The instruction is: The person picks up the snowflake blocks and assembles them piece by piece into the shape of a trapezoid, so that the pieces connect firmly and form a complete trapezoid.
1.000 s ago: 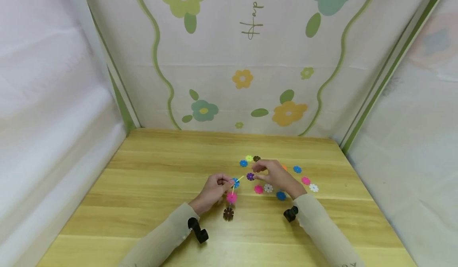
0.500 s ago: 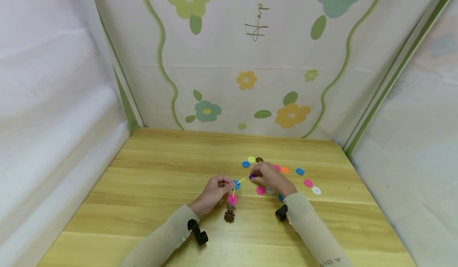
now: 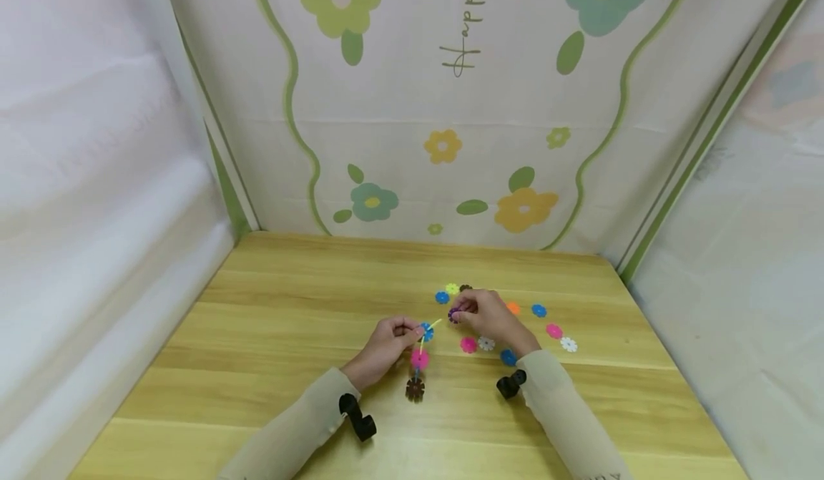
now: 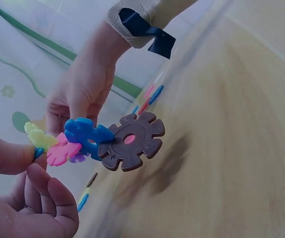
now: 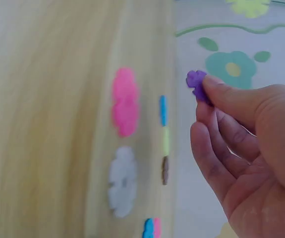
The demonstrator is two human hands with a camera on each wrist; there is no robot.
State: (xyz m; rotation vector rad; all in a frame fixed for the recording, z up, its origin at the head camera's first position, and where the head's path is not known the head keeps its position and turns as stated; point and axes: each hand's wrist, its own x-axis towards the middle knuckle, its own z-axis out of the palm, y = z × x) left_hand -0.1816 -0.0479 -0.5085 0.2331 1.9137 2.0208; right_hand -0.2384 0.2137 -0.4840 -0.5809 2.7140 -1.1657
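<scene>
Apparently fetching for joining—pinching blue slotted disc of chain in left hand, purple slotted disc in right hand—probably needing slot-to-slot alignment next.

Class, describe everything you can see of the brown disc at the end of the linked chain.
The brown disc is flat and round, its notched rim forming petal-like lobes, and looks like plastic. Pink shows at its centre. It appears raised off the table, its shadow falling there. One edge meets a blue disc, the next in the chain; the left hand grips the chain farther along, not touching this disc.
</scene>
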